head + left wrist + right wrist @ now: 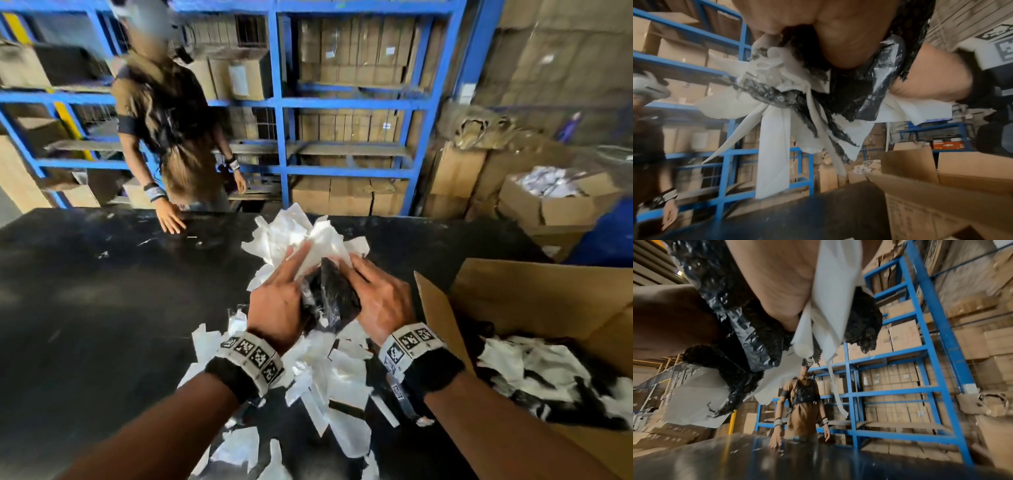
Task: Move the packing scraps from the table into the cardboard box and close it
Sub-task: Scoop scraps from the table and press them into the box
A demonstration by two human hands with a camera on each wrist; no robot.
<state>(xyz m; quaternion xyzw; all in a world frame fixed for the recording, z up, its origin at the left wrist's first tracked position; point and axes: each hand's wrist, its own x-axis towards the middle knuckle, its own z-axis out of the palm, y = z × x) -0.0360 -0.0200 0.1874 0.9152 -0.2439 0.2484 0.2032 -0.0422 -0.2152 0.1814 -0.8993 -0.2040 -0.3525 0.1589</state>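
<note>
My left hand [274,305] and right hand [380,301] squeeze a scrap bundle [329,294] above the black table [102,308], fingertips buried. Cardboard box [534,294] sits open at 3 o'clock, blue shelving [281,102] at 12, blurry.

No words, brands or numbers can be read here. The wristbands [251,354] carry black-and-white square code markers, patterns only, no letters. The cardboard box [920,216] shows faint printing on its side wall, too blurred to make out. Cartons [904,335] on the blue rack bear pale stamps and white labels [238,80], all smeared beyond reading
</note>
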